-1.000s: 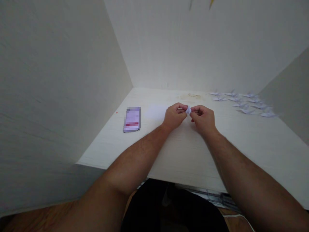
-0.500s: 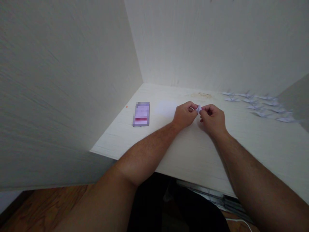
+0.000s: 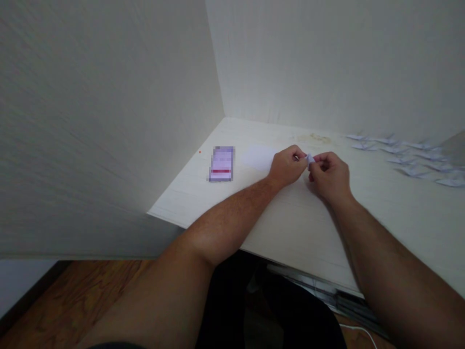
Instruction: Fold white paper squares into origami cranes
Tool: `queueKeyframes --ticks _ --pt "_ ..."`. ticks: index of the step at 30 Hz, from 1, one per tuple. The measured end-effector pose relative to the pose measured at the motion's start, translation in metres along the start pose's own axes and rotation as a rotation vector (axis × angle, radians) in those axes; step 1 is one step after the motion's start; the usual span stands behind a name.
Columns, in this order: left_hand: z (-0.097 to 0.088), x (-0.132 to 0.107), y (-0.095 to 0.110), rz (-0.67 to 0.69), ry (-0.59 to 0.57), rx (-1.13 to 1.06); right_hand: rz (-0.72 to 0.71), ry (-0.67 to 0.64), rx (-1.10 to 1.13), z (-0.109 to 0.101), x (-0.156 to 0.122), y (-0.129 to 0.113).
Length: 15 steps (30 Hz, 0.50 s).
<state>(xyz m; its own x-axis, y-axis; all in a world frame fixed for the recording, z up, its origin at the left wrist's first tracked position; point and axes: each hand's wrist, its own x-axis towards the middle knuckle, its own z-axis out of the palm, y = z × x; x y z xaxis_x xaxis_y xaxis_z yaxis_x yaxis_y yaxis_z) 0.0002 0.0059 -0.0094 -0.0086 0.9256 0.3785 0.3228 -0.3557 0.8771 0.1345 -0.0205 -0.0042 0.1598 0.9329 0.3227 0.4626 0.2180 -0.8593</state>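
A small piece of folded white paper [image 3: 309,160] is pinched between my two hands, just above the white desk [image 3: 290,223]. My left hand [image 3: 289,166] grips its left side between thumb and fingers. On the other side, my right hand [image 3: 330,175] holds it with thumb and forefinger, the remaining fingers curled in. Much of the paper is hidden by the fingertips, so its full shape cannot be made out. A flat white sheet of paper [image 3: 257,156] lies just left of my left hand.
Several folded white paper figures [image 3: 410,172], crane-like in shape, stand in rows at the right back. A blurred-out rectangular object with a red band [image 3: 221,164] lies on the left. Walls [image 3: 174,97] close off the desk's left and back. A tiny orange speck [image 3: 199,152] sits near the left wall.
The camera view has shifted, so the desk and things on it appear further right and slightly higher. Both hands keep hold of the folded paper, with the fingers slightly shifted on it.
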Motion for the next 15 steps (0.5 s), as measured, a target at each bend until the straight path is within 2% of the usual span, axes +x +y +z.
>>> queueKeyframes --ticks 7,15 --pt "0.002 0.004 -0.008 0.044 -0.001 -0.09 -0.051 0.006 0.043 0.002 0.007 0.01" --pt "-0.002 0.006 -0.009 0.027 -0.027 -0.103 -0.029 0.006 0.043 0.002 0.01 0.009"
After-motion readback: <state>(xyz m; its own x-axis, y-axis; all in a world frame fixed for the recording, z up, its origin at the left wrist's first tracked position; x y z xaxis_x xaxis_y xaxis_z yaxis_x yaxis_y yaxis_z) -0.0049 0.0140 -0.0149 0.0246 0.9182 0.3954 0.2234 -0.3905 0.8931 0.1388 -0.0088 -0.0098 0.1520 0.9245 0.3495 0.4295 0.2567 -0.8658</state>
